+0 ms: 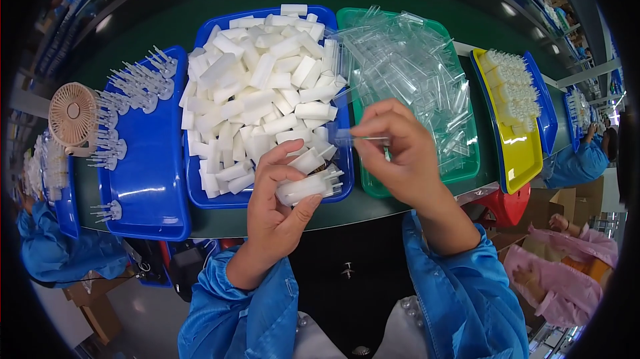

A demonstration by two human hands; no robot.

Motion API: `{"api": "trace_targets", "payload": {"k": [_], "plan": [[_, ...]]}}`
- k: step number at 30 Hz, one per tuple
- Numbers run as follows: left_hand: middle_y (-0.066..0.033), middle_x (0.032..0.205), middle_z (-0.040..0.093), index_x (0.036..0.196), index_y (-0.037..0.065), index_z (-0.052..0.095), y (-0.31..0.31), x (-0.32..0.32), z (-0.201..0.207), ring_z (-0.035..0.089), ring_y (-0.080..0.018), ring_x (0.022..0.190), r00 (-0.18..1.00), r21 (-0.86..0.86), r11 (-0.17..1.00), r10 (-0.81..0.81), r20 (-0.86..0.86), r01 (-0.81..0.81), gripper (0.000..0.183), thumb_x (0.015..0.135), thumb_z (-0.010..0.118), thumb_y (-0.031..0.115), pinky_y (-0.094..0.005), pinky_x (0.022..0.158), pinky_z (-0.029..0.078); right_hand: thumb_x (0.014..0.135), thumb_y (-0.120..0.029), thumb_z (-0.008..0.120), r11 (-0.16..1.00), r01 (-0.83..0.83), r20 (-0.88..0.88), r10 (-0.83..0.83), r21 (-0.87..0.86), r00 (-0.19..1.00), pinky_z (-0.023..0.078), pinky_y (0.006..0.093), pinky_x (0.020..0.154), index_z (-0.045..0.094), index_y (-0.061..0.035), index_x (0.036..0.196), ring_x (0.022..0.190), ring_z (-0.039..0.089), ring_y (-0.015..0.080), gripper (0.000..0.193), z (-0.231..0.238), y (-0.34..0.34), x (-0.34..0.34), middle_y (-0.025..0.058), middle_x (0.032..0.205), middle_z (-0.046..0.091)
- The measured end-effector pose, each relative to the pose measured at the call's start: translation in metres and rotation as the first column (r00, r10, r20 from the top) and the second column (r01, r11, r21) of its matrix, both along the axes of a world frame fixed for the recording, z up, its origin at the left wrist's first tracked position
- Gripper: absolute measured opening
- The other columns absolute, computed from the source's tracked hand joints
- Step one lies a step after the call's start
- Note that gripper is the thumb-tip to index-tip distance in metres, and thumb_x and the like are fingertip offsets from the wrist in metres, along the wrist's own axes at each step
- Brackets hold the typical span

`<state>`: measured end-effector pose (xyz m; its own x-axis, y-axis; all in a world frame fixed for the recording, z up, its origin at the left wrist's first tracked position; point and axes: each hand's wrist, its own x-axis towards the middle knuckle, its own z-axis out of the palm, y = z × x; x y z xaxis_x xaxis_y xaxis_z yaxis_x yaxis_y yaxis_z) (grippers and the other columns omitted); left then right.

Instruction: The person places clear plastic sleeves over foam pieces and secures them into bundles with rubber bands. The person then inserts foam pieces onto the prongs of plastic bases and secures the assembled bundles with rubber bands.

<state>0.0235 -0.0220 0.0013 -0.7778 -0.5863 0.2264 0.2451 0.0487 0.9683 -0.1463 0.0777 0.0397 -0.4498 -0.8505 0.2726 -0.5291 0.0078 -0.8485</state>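
Observation:
My left hand is closed around a rounded white plastic part with several short pale prongs on its right side. A white block right above it touches or lies behind the fingers; I cannot tell which. To its right, my right hand pinches a small clear plastic piece between thumb and fingertips, slightly blurred. Behind the left hand, white blocks are heaped in a blue tray. Beyond the right hand, a green tray holds a pile of clear plastic pieces.
Pronged white parts stand in a blue tray at left, beside a beige fan. At right, a yellow tray holds rows of pale parts. A red stool is under the table edge. Other people sit at both sides.

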Motion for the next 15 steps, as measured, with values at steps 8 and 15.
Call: {"api": "trace_targets", "payload": {"k": [8,15], "plan": [[-0.0175,0.131,0.036,0.096,0.004,0.049,0.008,-0.008,0.000,0.049,-0.0238,0.109,0.998,-0.067,0.998,0.015,0.065,-0.011,0.027,0.076,0.063,-0.004,-0.0322,0.088,0.042,0.084,-0.002,0.061,0.990,-0.004,0.610,0.090,-0.141,0.787,0.044,0.0179,0.066,0.053,0.0008,0.119,0.078,0.054,0.0061,0.036,0.002,0.036,0.003,0.0062,0.099,0.056],[-0.0185,0.130,0.038,0.097,0.004,0.050,0.014,-0.015,0.001,0.049,-0.0238,0.105,0.994,-0.151,0.988,-0.011,0.110,0.028,0.027,0.076,0.065,-0.001,-0.0326,0.087,0.041,0.086,-0.001,0.057,0.981,0.079,0.550,0.031,-0.175,0.834,0.045,0.0194,0.068,0.051,-0.0007,0.123,0.079,0.054,0.0080,0.037,-0.007,0.038,0.007,0.0076,0.098,0.056]]}}
